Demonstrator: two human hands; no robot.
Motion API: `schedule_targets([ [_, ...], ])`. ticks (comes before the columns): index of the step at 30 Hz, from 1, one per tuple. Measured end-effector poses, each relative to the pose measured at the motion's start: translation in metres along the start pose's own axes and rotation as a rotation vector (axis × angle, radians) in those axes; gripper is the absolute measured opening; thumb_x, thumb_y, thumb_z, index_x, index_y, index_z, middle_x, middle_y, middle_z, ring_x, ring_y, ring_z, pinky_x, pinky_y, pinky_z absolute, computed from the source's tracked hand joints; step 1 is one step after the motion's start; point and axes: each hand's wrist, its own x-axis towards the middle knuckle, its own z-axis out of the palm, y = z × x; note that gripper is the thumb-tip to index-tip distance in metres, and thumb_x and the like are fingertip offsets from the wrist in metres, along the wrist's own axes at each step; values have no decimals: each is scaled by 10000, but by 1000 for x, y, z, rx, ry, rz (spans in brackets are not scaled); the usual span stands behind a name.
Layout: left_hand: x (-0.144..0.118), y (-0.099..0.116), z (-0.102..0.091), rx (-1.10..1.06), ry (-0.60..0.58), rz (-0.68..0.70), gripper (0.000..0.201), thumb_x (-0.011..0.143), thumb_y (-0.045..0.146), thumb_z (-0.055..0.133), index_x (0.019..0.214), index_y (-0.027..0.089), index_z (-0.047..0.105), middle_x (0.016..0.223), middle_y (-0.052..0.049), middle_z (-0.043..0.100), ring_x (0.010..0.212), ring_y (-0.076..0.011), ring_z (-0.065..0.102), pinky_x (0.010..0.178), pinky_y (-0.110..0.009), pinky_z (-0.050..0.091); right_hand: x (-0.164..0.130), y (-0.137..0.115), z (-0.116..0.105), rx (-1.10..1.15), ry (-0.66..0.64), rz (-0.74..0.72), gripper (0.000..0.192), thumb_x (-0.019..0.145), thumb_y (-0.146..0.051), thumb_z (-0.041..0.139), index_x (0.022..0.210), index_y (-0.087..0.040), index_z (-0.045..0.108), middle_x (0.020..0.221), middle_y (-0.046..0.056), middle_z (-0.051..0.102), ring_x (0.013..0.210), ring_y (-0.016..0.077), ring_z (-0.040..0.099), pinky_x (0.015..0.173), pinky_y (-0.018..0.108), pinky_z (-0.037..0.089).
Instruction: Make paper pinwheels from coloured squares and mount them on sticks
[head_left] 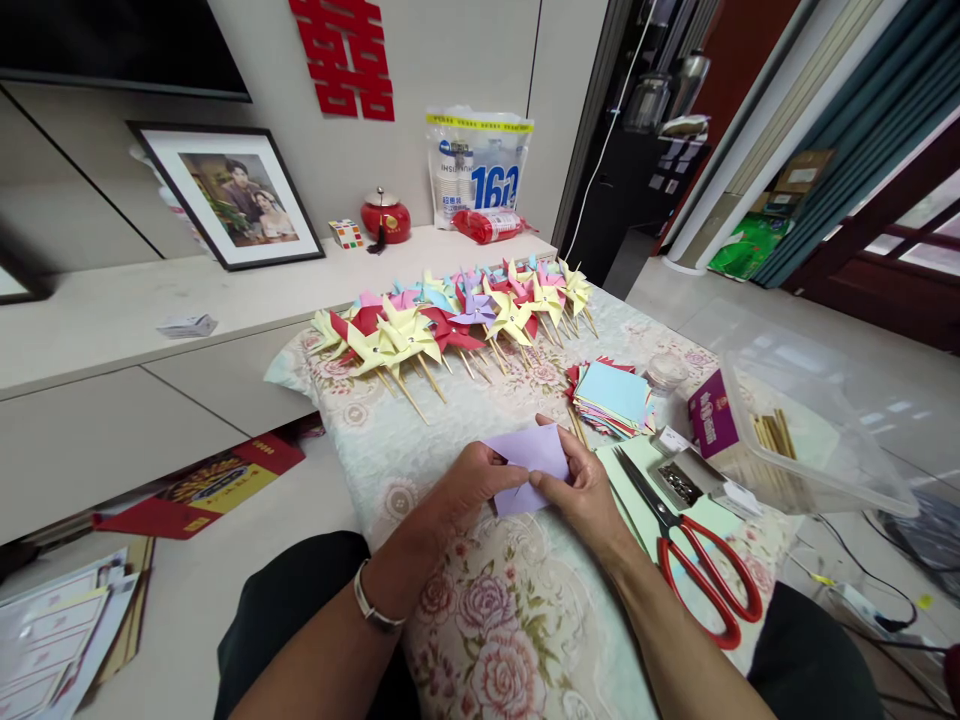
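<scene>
A lilac square of paper (529,455) is held over the flowered tablecloth (495,610) between both hands. My left hand (469,485) pinches its left edge and wears a metal bracelet at the wrist. My right hand (581,490) grips the paper's right and lower edge. Beyond the hands lies a row of several finished paper pinwheels (457,320) on wooden sticks, in yellow, red, pink, blue and purple. A stack of coloured paper squares (613,398) lies to the right of the hands.
Red-handled scissors (694,560) lie at the right on green paper. A clear plastic box (810,420) holds wooden sticks, beside a purple box (711,418) and a small tin of pins (679,483). A low cabinet (112,330) with a framed photo (236,195) stands left.
</scene>
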Motion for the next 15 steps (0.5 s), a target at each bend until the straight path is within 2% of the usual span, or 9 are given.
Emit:
schedule_targets([
  [4,-2,10,-1,-26,12,41,282,608,220,739,881,154,754,761,-44,740,711,-198,653,697,-299,499,2,-2,-3,142,-29,-24,648,780,-286,769,1382,-269,529,1142,44,693,985,216,646,825,340,506],
  [8,-5,20,-5,-10,72,55,205,587,228,723,782,164,736,703,-28,722,680,-192,647,677,-298,503,6,2,-8,146,78,-189,497,823,-275,744,1302,-295,613,1039,26,681,876,166,622,791,320,492],
  [12,-6,21,-9,40,186,58,113,591,228,706,687,169,700,621,-11,677,599,-179,620,569,-270,465,4,2,-10,-121,180,-403,379,870,-245,693,1242,-310,656,1038,39,652,901,186,600,821,367,483],
  [15,-6,18,-10,59,228,81,100,602,217,687,691,171,699,615,-3,667,569,-165,603,532,-255,436,0,-5,-8,-451,158,-614,293,878,-190,668,1157,-278,680,981,54,659,911,219,597,805,396,472],
])
